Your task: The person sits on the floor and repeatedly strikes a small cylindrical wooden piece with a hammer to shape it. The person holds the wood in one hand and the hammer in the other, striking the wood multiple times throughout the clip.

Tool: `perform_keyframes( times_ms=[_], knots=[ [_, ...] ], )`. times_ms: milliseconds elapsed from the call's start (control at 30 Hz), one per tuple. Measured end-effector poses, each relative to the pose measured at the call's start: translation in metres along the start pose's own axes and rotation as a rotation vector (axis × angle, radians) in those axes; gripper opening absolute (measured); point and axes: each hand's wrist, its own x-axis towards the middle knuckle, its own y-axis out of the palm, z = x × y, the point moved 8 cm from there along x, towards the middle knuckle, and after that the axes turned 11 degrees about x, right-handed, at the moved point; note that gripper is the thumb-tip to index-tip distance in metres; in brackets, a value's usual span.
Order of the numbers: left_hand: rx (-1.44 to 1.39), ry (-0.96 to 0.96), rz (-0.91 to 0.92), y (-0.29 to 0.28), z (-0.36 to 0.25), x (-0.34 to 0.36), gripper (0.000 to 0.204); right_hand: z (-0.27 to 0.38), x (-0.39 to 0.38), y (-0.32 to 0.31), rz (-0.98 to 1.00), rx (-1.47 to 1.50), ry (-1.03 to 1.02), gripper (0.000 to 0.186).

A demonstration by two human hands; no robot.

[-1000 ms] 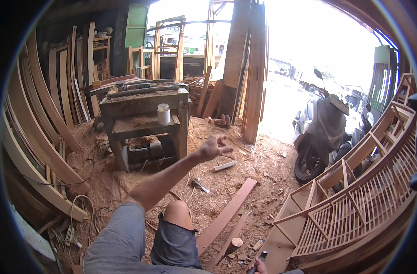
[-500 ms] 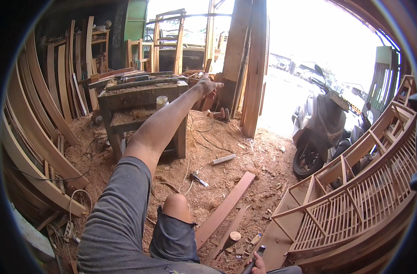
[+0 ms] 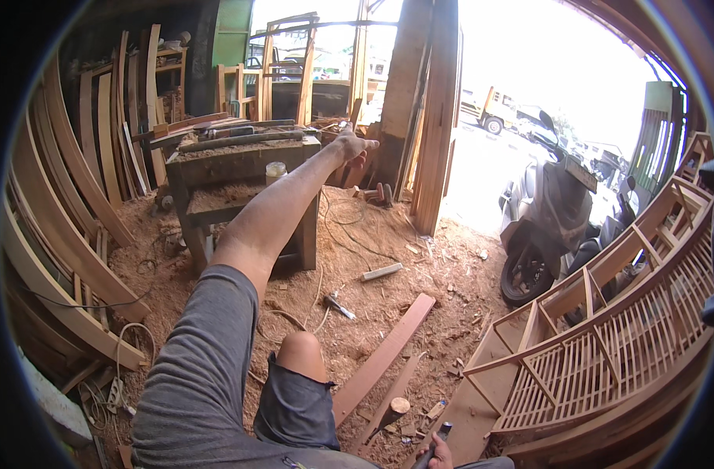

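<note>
My left arm reaches far forward over the sawdust-covered floor. At its end, my left hand (image 3: 352,148) is raised with thumb and index finger stretched apart and the other fingers partly curled; nothing shows in it. Behind it, to the left, stands a rough wooden workbench (image 3: 240,168) with a small jar (image 3: 276,172). At the lower edge, my right hand (image 3: 440,453) is closed around a dark rod-like tool (image 3: 444,431), its lower part cut off by the frame. Just left of that hand is a dark piece with a round pale wooden end (image 3: 401,405).
A flat reddish board (image 3: 384,356) lies on the shavings near a hammer-like tool (image 3: 340,305) and a pale block (image 3: 382,272). Slatted wooden framework (image 3: 607,344) fills the right side, before a motorbike (image 3: 548,223). Curved planks (image 3: 76,211) lean at left; cords cross the floor.
A truck has come into view on the bright road outside. My left hand has shifted very slightly left, still stretched out. The right hand keeps its hold on the dark tool.
</note>
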Motion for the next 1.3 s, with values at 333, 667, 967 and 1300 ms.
perform_keyframes(
  times_ms=[333, 667, 967, 1300],
  knots=[
    [-0.034, 0.017, 0.028, 0.002, -0.013, 0.004, 0.117, -0.156, 0.046, -0.135, -0.662, 0.539, 0.645, 0.035],
    [-0.06, 0.041, 0.043, 0.004, -0.019, 0.004, 0.117, -0.166, 0.044, -0.144, -0.702, 0.519, 0.676, 0.041],
    [-0.016, 0.027, 0.014, -0.002, -0.016, -0.003, 0.104, -0.162, 0.046, -0.135, -0.642, 0.534, 0.676, 0.035],
    [-0.04, 0.019, 0.034, 0.005, -0.01, -0.008, 0.115, -0.155, 0.042, -0.134, -0.705, 0.512, 0.662, 0.028]
  ],
)
